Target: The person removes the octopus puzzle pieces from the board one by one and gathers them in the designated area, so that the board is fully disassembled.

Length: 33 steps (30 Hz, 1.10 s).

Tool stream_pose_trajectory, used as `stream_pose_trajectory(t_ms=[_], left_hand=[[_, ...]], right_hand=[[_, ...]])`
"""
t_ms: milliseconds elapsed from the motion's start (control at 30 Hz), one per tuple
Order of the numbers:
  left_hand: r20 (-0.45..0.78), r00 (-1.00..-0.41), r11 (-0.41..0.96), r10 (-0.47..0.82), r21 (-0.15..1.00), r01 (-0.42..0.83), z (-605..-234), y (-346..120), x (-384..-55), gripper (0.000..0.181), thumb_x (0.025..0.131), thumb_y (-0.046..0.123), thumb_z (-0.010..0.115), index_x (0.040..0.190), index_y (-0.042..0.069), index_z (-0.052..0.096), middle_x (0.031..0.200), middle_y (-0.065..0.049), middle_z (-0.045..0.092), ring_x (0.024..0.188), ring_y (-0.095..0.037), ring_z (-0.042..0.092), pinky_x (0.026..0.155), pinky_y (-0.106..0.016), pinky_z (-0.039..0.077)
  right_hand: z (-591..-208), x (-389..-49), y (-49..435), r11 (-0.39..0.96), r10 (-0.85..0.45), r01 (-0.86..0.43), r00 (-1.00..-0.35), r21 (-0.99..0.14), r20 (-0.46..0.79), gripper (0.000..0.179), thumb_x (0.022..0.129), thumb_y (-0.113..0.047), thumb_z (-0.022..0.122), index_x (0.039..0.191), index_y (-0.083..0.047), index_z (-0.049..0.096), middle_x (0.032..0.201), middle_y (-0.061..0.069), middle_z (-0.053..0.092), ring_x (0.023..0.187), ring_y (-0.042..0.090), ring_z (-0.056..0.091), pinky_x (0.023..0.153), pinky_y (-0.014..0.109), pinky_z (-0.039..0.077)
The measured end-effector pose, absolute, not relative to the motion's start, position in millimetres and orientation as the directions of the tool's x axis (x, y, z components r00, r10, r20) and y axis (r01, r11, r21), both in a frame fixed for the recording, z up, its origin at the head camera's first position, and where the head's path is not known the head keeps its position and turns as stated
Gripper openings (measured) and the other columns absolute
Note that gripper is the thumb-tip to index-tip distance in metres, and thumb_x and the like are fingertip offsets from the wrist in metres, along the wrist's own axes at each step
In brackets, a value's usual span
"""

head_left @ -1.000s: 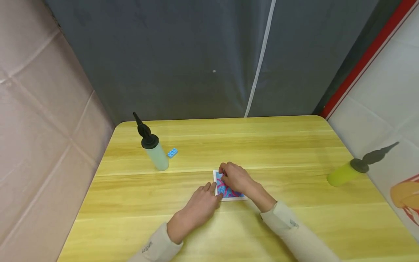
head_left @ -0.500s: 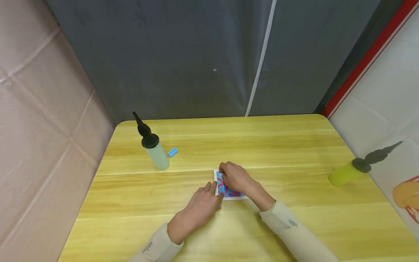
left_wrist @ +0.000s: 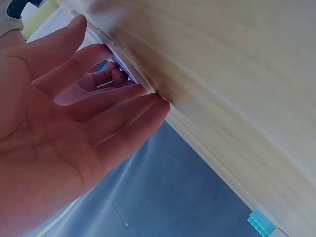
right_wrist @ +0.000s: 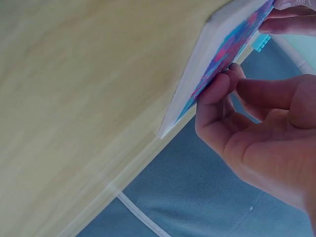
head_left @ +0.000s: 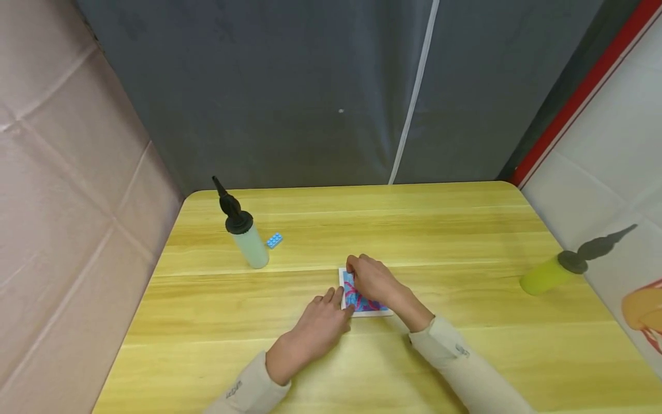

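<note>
Both hands were at the white-edged picture (head_left: 364, 306), mid-desk (head_left: 207, 328).
Left hand (head_left: 319, 326) lay extended at its left edge; right hand (head_left: 374, 280) was curled over it, couldn't tell if pinching anything. Blue brick (head_left: 274, 240) sat beside the pale bottle (head_left: 252, 248).

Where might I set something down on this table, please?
The table is bare between right hand and lime cylinder, and left of the left hand; crowded around the patterned square and by the pale cylinder and blue brick.
</note>
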<state>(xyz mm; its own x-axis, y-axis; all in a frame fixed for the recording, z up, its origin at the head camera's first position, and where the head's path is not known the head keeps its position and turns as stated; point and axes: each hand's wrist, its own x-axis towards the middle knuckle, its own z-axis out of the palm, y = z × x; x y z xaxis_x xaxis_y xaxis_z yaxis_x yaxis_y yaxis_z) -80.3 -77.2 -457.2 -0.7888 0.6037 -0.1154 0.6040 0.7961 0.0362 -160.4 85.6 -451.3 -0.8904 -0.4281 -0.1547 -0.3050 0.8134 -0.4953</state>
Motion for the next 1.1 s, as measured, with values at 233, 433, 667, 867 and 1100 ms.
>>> stream_pose_trajectory(t_ms=[233, 433, 667, 867, 1100], left_hand=[[-0.116, -0.784, 0.792, 0.609, 0.040, 0.609, -457.0, -77.5, -80.7, 0.040, 0.098, 0.036, 0.069, 0.134, 0.020, 0.071, 0.150, -0.022, 0.056, 0.135, -0.038, 0.059, 0.102, -0.046, 0.056], [-0.117, -0.785, 0.793, 0.608, 0.057, 0.606, -457.0, -77.7, -81.0, 0.038, 0.099, 0.035, 0.069, 0.134, 0.019, 0.071, 0.150, -0.023, 0.055, 0.135, -0.039, 0.059, 0.102, -0.048, 0.056], [-0.102, -0.785, 0.791, 0.611, 0.045, 0.610, -458.1, -77.8, -81.6, 0.038, 0.098, 0.034, 0.070, 0.133, 0.019, 0.072, 0.150, -0.022, 0.056, 0.135, -0.038, 0.059, 0.101, -0.047, 0.056], [-0.078, -0.777, 0.779, 0.625, 0.007, 0.627, -459.2, -78.5, -81.3, 0.037, 0.098, 0.035, 0.070, 0.132, 0.020, 0.073, 0.148, -0.021, 0.058, 0.133, -0.036, 0.061, 0.097, -0.044, 0.058], [-0.089, -0.778, 0.782, 0.622, 0.028, 0.623, -457.0, -78.2, -81.6, 0.036, 0.098, 0.033, 0.070, 0.132, 0.019, 0.073, 0.148, -0.021, 0.058, 0.133, -0.038, 0.060, 0.099, -0.045, 0.057]], right_hand=[[-453.5, -162.6, 86.5, 0.819, -0.415, -0.282, -0.892, -0.499, -0.177, 0.022, 0.094, 0.009, 0.054, 0.107, -0.007, 0.062, 0.096, 0.011, 0.057, 0.070, 0.019, 0.049, 0.058, 0.026, 0.042], [-453.6, -163.1, 86.5, 0.820, -0.399, -0.254, -0.896, -0.514, -0.195, 0.021, 0.094, 0.007, 0.053, 0.107, -0.008, 0.061, 0.097, 0.009, 0.055, 0.067, 0.018, 0.050, 0.056, 0.024, 0.042], [-453.4, -164.3, 89.1, 0.788, -0.416, -0.262, -0.894, -0.557, -0.168, 0.012, 0.101, -0.004, 0.052, 0.106, -0.006, 0.063, 0.094, 0.006, 0.054, 0.067, 0.016, 0.050, 0.058, 0.024, 0.044], [-452.8, -165.4, 92.1, 0.750, -0.441, -0.282, -0.887, -0.598, -0.136, 0.012, 0.102, -0.008, 0.056, 0.097, -0.004, 0.066, 0.092, 0.006, 0.054, 0.074, 0.017, 0.049, 0.066, 0.028, 0.044], [-454.5, -167.3, 94.5, 0.739, -0.405, -0.236, -0.904, -0.631, -0.135, 0.016, 0.098, -0.005, 0.063, 0.114, -0.003, 0.065, 0.096, 0.006, 0.058, 0.078, 0.018, 0.052, 0.070, 0.031, 0.046]])
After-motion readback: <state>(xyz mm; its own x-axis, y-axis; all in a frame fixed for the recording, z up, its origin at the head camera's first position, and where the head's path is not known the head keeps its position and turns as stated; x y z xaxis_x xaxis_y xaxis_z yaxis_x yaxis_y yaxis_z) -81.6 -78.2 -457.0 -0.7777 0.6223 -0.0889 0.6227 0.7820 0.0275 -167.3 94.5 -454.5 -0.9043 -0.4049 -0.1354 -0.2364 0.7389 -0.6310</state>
